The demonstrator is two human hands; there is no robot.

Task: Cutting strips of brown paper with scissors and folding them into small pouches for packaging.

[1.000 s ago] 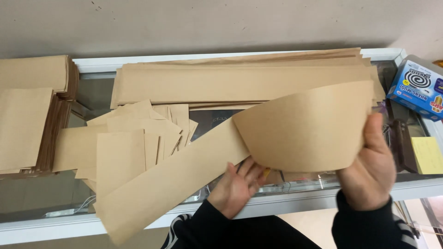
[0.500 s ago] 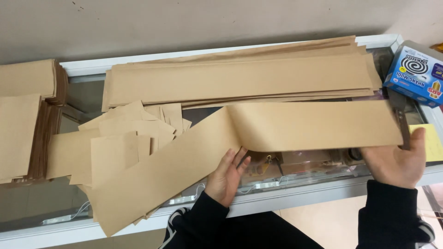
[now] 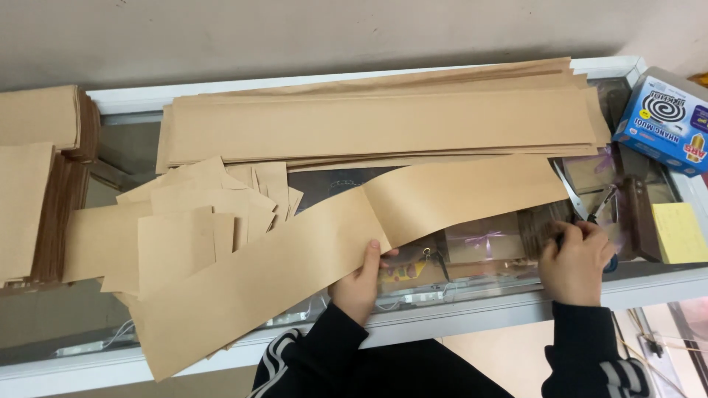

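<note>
left hand [image 3: 360, 284] pinches long kraft strip [image 3: 332, 247] at its lower edge mid-frame, right hand [image 3: 579, 259] clenched on scissors [image 3: 586, 210] at right, little bare glass [image 3: 125, 144] between stacks.

Shop: glass display counter [image 3: 413, 313], paper stacks [image 3: 383, 125].

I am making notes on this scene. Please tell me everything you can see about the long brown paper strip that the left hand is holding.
The long brown paper strip looks like plain kraft paper, uncreased and matte. It lies diagonally across the glass counter top, its lower end hanging past the white front edge and its upper right part lifted in a gentle curve. The left hand grips its lower edge near the middle. Its left part overlaps a heap of shorter paper pieces. The right hand does not touch it.
</note>
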